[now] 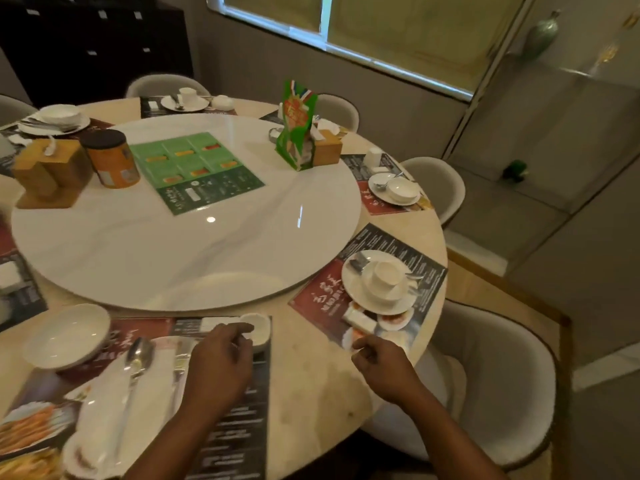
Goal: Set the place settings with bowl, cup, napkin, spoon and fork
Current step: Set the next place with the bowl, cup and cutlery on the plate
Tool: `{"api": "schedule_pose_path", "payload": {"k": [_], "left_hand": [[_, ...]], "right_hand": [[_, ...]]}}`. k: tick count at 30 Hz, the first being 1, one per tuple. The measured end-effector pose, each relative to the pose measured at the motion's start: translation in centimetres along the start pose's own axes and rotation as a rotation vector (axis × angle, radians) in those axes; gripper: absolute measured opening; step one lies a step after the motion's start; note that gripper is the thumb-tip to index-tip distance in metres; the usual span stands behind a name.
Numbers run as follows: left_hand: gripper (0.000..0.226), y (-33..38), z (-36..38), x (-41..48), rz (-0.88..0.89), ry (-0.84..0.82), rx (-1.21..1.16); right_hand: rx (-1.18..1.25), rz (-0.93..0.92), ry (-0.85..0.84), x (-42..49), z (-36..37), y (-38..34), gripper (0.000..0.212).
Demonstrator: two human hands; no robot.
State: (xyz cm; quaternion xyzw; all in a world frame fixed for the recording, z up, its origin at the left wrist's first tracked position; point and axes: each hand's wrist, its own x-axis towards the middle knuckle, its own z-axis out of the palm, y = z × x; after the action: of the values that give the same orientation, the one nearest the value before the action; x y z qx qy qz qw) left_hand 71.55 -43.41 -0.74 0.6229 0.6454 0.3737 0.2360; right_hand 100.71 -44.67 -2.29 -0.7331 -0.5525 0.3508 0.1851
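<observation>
On the near placemat (239, 420) stand a white bowl (69, 336) at the left and a small white cup (259, 329) at the far right corner. A spoon (136, 362) lies on a white napkin (114, 407), with a fork (180, 362) beside it. My left hand (221, 358) reaches over the mat, and its curled fingers pinch the cup's near side. My right hand (377, 362) hovers over bare table to the right, loosely curled and holding nothing. To the right, another setting has a cup (386, 273) and a spoon (356, 263) stacked on a plate (374, 299).
A large white turntable (194, 237) fills the table's middle and carries a green menu (194, 171), wooden boxes (48, 174), an orange jar (112, 159) and a green card stand (296, 129). Further settings ring the far edge. A padded chair (502, 382) stands at the right.
</observation>
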Motion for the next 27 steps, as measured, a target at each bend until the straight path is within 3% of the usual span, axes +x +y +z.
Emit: {"api": "schedule_pose_path", "payload": {"k": [5,10,14,20,27], "left_hand": [[0.019,7.2,10.3,-1.4,-0.126,-0.042,-0.011],[0.033,11.4,16.3,-1.5,-0.196,-0.113,-0.011],[0.041,12.6,18.6,0.3,-0.221,-0.112,0.009],[0.054,13.0,21.2,4.5,-0.237,-0.145,0.078],[0.075,11.3,22.6,6.0,-0.386,-0.226,0.182]], "right_hand": [[-0.051,-0.069,-0.019,3.4,-8.9,5.4,0.015],[-0.041,-0.123,0.037,7.5,-14.3,8.0,0.020],[-0.097,-0.210,0.131,12.2,-14.3,6.6,0.053],[-0.288,-0.299,0.026,17.4,-11.8,4.3,0.090],[-0.351,-0.368,0.015,19.9,-10.5,4.9,0.092]]}}
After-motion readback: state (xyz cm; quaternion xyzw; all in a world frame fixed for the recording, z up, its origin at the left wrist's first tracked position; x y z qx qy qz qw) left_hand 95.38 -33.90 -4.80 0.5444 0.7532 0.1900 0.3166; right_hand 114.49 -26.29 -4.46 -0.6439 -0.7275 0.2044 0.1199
